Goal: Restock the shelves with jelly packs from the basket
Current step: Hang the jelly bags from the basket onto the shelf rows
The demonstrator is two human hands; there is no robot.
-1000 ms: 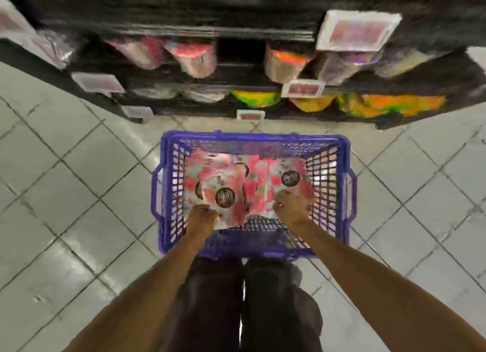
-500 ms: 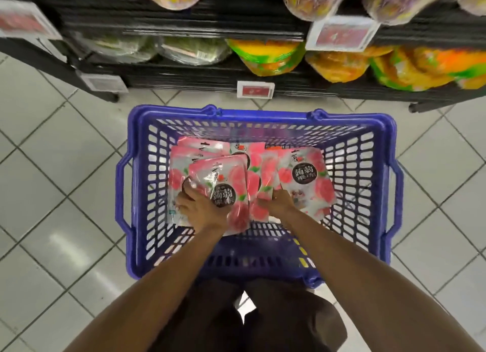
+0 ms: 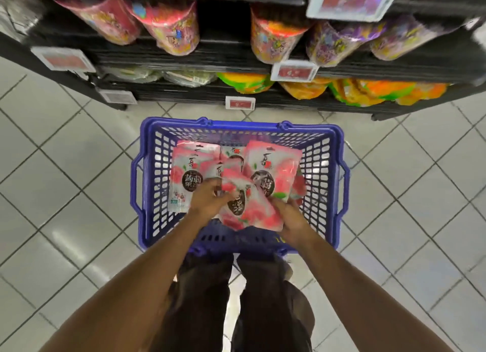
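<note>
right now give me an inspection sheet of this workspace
surface: grey tiled floor, blue plastic mesh basket standing on it
job's things: pink plastic jelly packs in the basket; black shelves ahead
clutter: nothing seen
grippers: left hand and right hand both grip several of the packs over the basket
cables: nothing seen
surroundings: colourful bagged sweets on the shelves, white price tags

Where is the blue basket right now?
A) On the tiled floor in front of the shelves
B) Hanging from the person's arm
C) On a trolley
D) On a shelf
A: the blue basket sits on the tiled floor in front of the shelves, and the left hand and right hand both grip jelly packs inside it, so neither carries it.
</note>
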